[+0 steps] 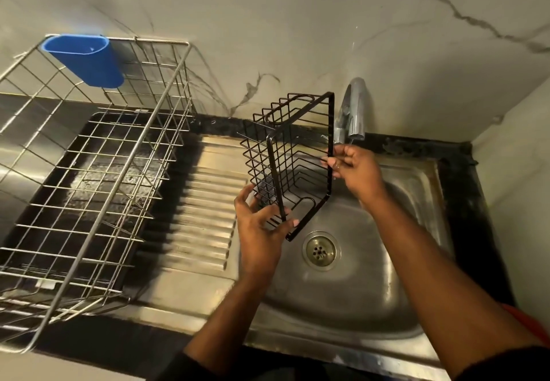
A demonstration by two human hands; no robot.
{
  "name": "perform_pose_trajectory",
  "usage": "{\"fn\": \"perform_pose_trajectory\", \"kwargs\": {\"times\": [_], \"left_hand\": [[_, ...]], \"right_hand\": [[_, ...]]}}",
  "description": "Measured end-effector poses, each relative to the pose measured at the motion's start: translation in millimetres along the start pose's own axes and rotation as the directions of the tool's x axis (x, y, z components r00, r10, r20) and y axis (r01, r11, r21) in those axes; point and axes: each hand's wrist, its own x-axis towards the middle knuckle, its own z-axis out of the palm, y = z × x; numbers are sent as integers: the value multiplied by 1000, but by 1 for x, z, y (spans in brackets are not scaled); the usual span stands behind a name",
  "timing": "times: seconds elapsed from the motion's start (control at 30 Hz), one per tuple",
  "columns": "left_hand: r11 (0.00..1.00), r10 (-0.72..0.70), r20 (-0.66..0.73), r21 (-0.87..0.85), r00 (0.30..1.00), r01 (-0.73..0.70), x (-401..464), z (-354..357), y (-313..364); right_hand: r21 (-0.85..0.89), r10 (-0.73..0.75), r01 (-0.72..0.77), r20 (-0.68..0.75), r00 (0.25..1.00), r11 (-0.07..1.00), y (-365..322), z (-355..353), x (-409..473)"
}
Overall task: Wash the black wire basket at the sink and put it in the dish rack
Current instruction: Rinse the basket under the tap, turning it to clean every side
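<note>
Both forearms reach forward from the lower edge of the view, the right one crossing higher and farther. The left hand (262,225) is turned palm up, its fingers and thumb curled round the lower corner of the basket (293,160). The right hand (354,169) pinches the basket's upper right edge between thumb and fingertips, wrist bent slightly down.

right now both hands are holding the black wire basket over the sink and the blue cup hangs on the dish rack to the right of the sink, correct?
One detail is wrong: the head view shows the dish rack with the blue cup to the left of the sink, not the right. The left hand and right hand do hold the black wire basket over the sink.
</note>
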Motion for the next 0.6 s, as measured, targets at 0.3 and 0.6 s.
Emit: {"fn": "perform_pose_trajectory", "kwargs": {"times": [0.3,0.6], "left_hand": [[978,-170,7,-119,985,170,1,1,-2],[827,-377,-5,-451,926,335,20,-4,-9]], "right_hand": [[61,8,-8,-9,1000,998,-15,0,1],[286,121,-104,-42,992,953,-25,1,-7]]}}
